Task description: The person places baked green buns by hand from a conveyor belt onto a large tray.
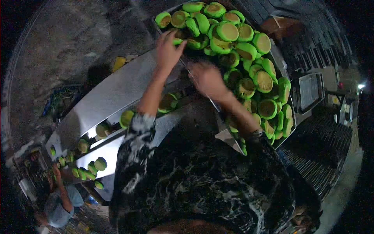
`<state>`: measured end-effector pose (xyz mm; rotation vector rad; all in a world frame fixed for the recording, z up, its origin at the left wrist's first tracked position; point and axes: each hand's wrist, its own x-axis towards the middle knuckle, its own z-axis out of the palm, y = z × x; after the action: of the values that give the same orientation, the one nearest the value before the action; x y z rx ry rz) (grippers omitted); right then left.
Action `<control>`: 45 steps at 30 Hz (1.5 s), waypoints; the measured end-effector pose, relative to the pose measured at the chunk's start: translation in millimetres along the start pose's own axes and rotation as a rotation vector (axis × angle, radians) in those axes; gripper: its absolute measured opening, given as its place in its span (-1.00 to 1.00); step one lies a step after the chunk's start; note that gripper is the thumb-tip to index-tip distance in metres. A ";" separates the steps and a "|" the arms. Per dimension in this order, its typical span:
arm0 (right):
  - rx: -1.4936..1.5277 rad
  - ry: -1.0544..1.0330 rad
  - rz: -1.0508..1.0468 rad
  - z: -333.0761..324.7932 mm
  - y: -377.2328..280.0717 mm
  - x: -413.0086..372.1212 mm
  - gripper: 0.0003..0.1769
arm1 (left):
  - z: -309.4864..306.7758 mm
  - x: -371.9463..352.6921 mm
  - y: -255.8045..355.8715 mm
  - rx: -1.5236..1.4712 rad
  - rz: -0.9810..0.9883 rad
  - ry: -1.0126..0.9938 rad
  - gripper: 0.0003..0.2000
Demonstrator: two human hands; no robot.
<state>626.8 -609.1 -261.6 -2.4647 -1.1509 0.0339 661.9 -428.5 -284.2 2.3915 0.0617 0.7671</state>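
Many round green pieces with brownish flat faces are heaped in a large tray in front and to the right. At the tray's near left corner, my left hand has its fingers spread beside a green piece. Near the tray's left edge is my right hand, blurred by motion; its fingers and anything in them cannot be made out. Below my left hand, more green pieces lie in a row along a channel between metal surfaces.
At the lower left, another person reaches toward green pieces at the metal surface's far end. Several pieces lie on the lower metal panel. A metal tray and a slatted rack stand at the right. Part of another person shows lower right.
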 end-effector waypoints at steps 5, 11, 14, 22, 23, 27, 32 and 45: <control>-0.569 0.239 0.069 2.1 100.2 38.1 -0.54 | 103.6 73.9 -18.9 -0.311 -0.495 -0.180 -0.40; 0.157 0.477 0.271 -30.7 88.4 12.3 -0.45 | 49.0 39.4 -21.5 -0.619 -0.565 -0.083 -0.48; 0.553 0.394 0.183 -15.3 38.4 -34.1 -0.46 | -29.2 -28.8 19.8 -0.708 -0.422 0.016 -0.52; 0.149 -0.085 0.018 61.9 -46.4 -49.5 -0.59 | -114.9 -234.2 -45.9 0.350 -0.745 -0.384 -0.58; -0.217 -0.448 -0.006 67.3 -44.6 -55.0 -0.60 | -122.0 -233.4 -38.9 0.580 -0.637 -0.299 -0.58; 0.279 -0.178 0.170 42.8 -2.0 -65.4 -0.56 | -93.0 -171.4 -12.8 0.330 -0.287 -0.140 -0.56; -0.511 0.255 0.299 -21.7 81.6 -45.8 -0.31 | 10.8 -44.1 55.9 0.404 0.187 -0.162 -0.53; 0.559 0.332 0.052 7.9 -52.2 -58.8 -0.61 | -109.9 -263.0 -11.0 0.392 -0.180 -0.387 -0.59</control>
<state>548.6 -619.9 -257.9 -1.9144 -0.7997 -0.0333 385.7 -417.9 -354.6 2.8144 0.2864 0.2106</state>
